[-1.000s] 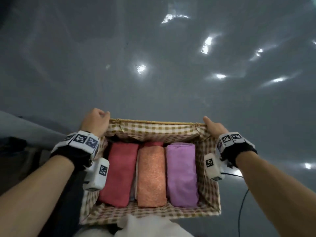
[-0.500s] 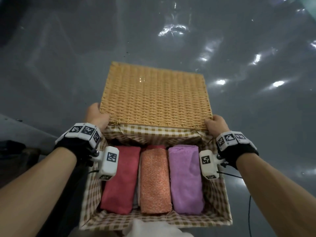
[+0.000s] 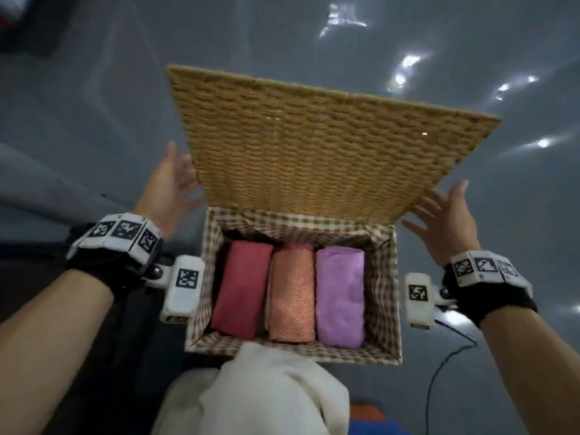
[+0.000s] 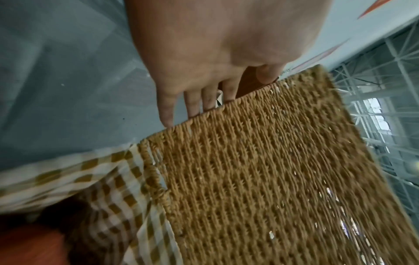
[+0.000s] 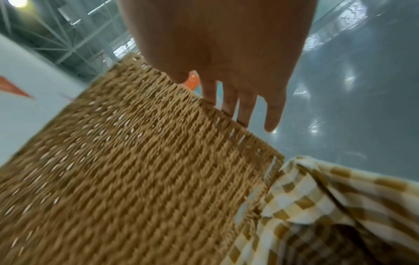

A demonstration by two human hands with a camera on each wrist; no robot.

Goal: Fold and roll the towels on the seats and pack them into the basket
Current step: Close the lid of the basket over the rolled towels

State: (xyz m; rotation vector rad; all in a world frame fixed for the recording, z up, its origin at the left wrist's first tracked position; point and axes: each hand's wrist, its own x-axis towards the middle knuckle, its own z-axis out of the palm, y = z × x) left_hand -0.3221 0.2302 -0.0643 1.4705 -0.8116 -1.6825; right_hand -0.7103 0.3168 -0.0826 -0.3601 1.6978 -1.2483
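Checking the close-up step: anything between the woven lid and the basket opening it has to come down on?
Nothing visible. The tan woven wicker lid stands raised behind the checked-lined basket; left hand and right hand are at its side edges, outside the rim. The three rolled towels appear to lie below the rim.

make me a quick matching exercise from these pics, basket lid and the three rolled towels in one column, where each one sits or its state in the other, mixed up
Column 1:
1. red towel
2. orange towel
3. purple towel
4. lid

Column 2:
a. middle of the basket
b. raised open, the left hand and right hand at its side edges
c. nearest the basket's left wall
d. nearest the basket's right wall

Pairs: 1-c, 2-a, 3-d, 4-b
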